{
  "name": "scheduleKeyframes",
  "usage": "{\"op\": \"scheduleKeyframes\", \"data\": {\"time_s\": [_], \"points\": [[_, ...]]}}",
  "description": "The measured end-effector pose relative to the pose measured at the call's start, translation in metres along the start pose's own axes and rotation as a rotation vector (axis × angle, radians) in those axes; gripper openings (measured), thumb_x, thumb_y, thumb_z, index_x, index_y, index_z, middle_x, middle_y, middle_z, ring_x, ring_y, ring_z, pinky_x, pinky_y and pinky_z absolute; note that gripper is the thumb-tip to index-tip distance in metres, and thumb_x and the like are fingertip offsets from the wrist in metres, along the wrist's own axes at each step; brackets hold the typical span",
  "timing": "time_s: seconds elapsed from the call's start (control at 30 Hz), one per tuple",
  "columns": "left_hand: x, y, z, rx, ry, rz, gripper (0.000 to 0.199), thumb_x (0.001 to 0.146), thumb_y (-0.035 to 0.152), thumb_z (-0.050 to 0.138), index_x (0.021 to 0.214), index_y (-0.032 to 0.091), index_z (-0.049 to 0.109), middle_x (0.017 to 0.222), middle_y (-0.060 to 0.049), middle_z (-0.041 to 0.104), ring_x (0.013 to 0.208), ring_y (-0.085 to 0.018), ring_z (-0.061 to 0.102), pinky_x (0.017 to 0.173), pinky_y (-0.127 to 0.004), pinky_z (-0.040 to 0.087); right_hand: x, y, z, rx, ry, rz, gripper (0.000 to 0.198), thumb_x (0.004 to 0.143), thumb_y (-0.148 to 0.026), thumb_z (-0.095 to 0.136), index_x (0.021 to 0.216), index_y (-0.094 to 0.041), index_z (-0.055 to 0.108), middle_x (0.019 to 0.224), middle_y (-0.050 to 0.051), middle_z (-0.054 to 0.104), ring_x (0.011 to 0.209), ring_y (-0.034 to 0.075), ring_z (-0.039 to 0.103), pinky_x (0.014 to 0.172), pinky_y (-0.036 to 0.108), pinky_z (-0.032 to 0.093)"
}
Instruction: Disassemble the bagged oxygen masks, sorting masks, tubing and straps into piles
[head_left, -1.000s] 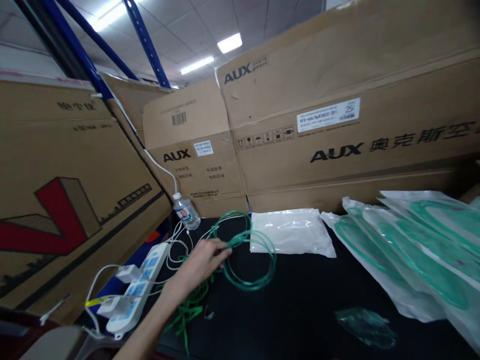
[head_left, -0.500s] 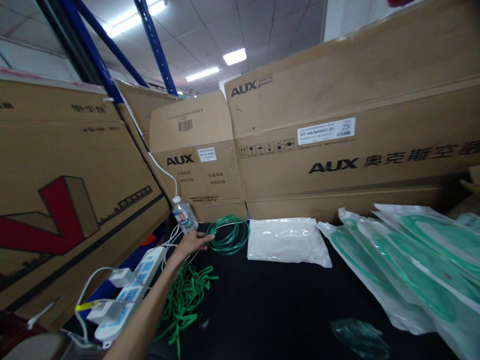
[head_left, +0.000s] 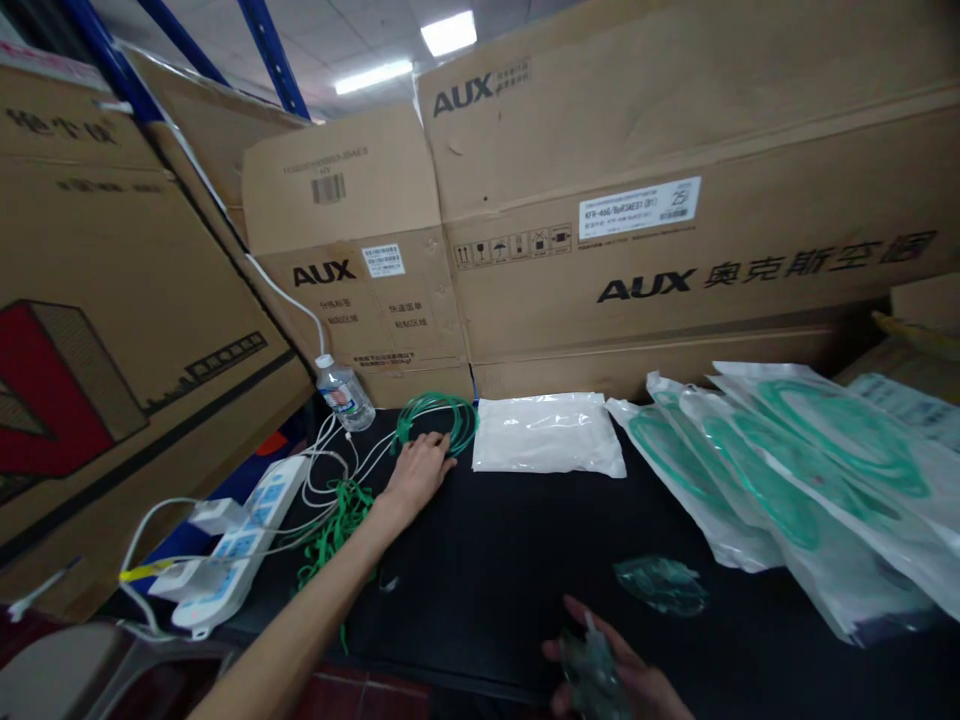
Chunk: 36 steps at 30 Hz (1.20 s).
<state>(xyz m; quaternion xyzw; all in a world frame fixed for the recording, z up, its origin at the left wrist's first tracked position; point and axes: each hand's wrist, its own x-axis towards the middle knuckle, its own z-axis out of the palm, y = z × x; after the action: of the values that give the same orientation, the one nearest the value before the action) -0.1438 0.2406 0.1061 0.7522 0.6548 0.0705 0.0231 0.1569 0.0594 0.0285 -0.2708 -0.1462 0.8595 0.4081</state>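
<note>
At the back of the black tabletop lies a loose coil of clear green tubing [head_left: 439, 408]. My left hand [head_left: 421, 468] is at its near edge, fingers bent down over the strands and closed on them; the fingertips are partly hidden. Low in the view, my right hand [head_left: 626, 675] is closed round a see-through greenish plastic piece [head_left: 589, 665], blurred, its exact kind unclear. A similar clear green plastic piece [head_left: 660, 585] lies on the table beyond that hand. Just right of the coil is a flat white plastic packet [head_left: 547, 432].
Clear bags of coiled green tubing [head_left: 780, 480] overlap on the right. At left are a power strip [head_left: 244, 545] with white cables, a tangle of green straps [head_left: 330, 535] and a plastic bottle [head_left: 345, 395]. Cardboard boxes [head_left: 525, 290] wall the back.
My left hand has shifted from the coil's left side to its near edge. My right hand has come into view from below, holding the greenish plastic piece. The view has tilted down.
</note>
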Motion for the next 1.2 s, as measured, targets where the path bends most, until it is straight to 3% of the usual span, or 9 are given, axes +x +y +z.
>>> {"op": "scheduleKeyframes", "data": {"time_s": [0.23, 0.33, 0.4, 0.6, 0.83, 0.93, 1.0, 1.1, 1.2], "points": [[-0.008, 0.020, -0.018, -0.044, 0.125, -0.014, 0.041, 0.099, 0.028, 0.066, 0.137, 0.013, 0.063, 0.144, -0.019, 0.062, 0.135, -0.036, 0.057, 0.114, -0.061, 0.042, -0.032, -0.002, 0.041, 0.066, 0.141, -0.138, 0.048, 0.076, -0.044, 0.093, 0.116, -0.023, 0.075, 0.131, 0.014, 0.076, 0.110, 0.033, 0.077, 0.082, 0.038, 0.061], [-0.048, 0.053, -0.036, -0.180, 0.178, 0.044, 0.042, 0.103, 0.037, 0.059, 0.138, 0.015, 0.065, 0.143, -0.015, 0.066, 0.134, -0.031, 0.060, 0.118, -0.047, 0.043, -0.035, -0.003, 0.044, 0.045, 0.149, -0.187, 0.043, 0.076, -0.045, 0.093, 0.108, -0.023, 0.075, 0.132, 0.013, 0.076, 0.113, 0.031, 0.076, 0.090, 0.038, 0.059], [-0.087, 0.082, -0.038, -0.314, 0.126, 0.086, 0.035, 0.105, 0.045, 0.053, 0.123, 0.024, 0.075, 0.127, -0.006, 0.077, 0.118, -0.023, 0.071, 0.103, -0.035, 0.055, -0.034, -0.002, 0.043, 0.020, 0.159, -0.210, 0.044, 0.078, -0.044, 0.092, 0.111, -0.024, 0.073, 0.130, 0.012, 0.077, 0.116, 0.029, 0.075, 0.097, 0.038, 0.056], [-0.185, 0.152, -0.001, -1.073, 0.178, -0.221, 0.021, 0.093, 0.045, 0.072, 0.096, 0.025, 0.079, 0.088, -0.002, 0.075, 0.082, -0.020, 0.073, 0.075, -0.026, 0.058, -0.024, -0.005, 0.049, 0.034, 0.174, -0.276, 0.034, 0.090, -0.045, 0.082, 0.113, -0.026, 0.065, 0.125, 0.010, 0.079, 0.126, 0.028, 0.069, 0.107, 0.045, 0.051], [-0.194, 0.165, 0.015, -1.134, 0.058, -0.230, 0.012, 0.090, 0.030, 0.074, 0.096, 0.030, 0.084, 0.105, -0.003, 0.077, 0.098, -0.021, 0.071, 0.088, -0.026, 0.053, -0.008, 0.000, 0.056, -0.105, 0.217, -0.269, 0.037, 0.093, -0.052, 0.075, 0.115, -0.026, 0.063, 0.119, 0.011, 0.080, 0.120, 0.028, 0.073, 0.100, 0.045, 0.057], [-0.189, 0.151, 0.001, -1.207, -0.029, -0.348, 0.018, 0.094, 0.038, 0.070, 0.094, 0.027, 0.084, 0.099, -0.004, 0.079, 0.099, -0.023, 0.071, 0.088, -0.027, 0.052, -0.019, 0.003, 0.046, -0.441, 0.313, -0.362, 0.037, 0.100, -0.048, 0.066, 0.130, -0.027, 0.058, 0.127, 0.012, 0.077, 0.117, 0.028, 0.074, 0.100, 0.046, 0.060], [-0.187, 0.142, -0.007, -1.271, -0.143, -0.451, 0.026, 0.094, 0.044, 0.068, 0.092, 0.024, 0.084, 0.090, -0.004, 0.079, 0.093, -0.023, 0.069, 0.083, -0.026, 0.052, -0.030, 0.000, 0.038, -0.895, 0.373, -0.608, 0.047, 0.099, -0.034, 0.069, 0.143, -0.032, 0.052, 0.144, 0.012, 0.067, 0.127, 0.028, 0.069, 0.105, 0.046, 0.058], [-0.186, 0.134, -0.011, -1.325, -0.250, -0.556, 0.029, 0.088, 0.050, 0.072, 0.087, 0.023, 0.084, 0.082, -0.002, 0.076, 0.086, -0.022, 0.066, 0.079, -0.026, 0.050, -0.041, -0.013, 0.035, -1.565, 0.197, -0.944, 0.067, 0.094, -0.018, 0.072, 0.154, -0.034, 0.048, 0.162, 0.010, 0.050, 0.147, 0.034, 0.048, 0.116, 0.053, 0.048], [-0.184, 0.131, -0.009, -1.377, -0.260, -0.612, 0.031, 0.079, 0.053, 0.077, 0.079, 0.022, 0.082, 0.076, 0.000, 0.071, 0.079, -0.020, 0.061, 0.075, -0.027, 0.048, -0.042, -0.026, 0.040, -1.730, -0.009, -0.906, 0.063, 0.097, -0.015, 0.068, 0.155, -0.031, 0.049, 0.155, 0.009, 0.058, 0.144, 0.031, 0.054, 0.115, 0.050, 0.050]]}}
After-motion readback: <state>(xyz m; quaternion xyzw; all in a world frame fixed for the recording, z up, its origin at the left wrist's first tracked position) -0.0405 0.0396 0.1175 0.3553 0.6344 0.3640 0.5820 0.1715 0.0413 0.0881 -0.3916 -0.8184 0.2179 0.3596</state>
